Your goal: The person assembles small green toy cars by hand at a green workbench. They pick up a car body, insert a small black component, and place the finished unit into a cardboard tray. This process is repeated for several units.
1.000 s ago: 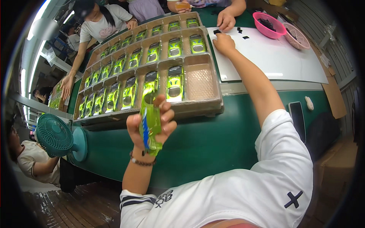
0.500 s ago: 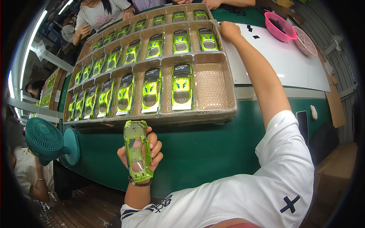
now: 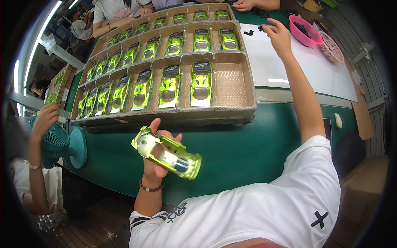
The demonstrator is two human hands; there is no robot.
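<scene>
My left hand holds a green toy car body shell in front of the tray. The shell is tilted, its hollow underside facing up, with clear window plastic inside. Over the white board, the fingertips of my right hand pinch at a small black part; the contact is partly hidden. Another small black part lies on the board beside the tray. The divided cardboard tray holds rows of similar green car shells with black hoods, and its near right compartment holds none.
At the back right stand a pink basket of black parts and a pale pink basket. A teal fan is at the left, near another person's raised hand. Co-workers' hands rest along the far side. A phone lies at the right.
My right hand has moved right from the tray's edge onto the black part. My left hand has turned the shell from upright to slanting. A person's hand has risen by the fan.
</scene>
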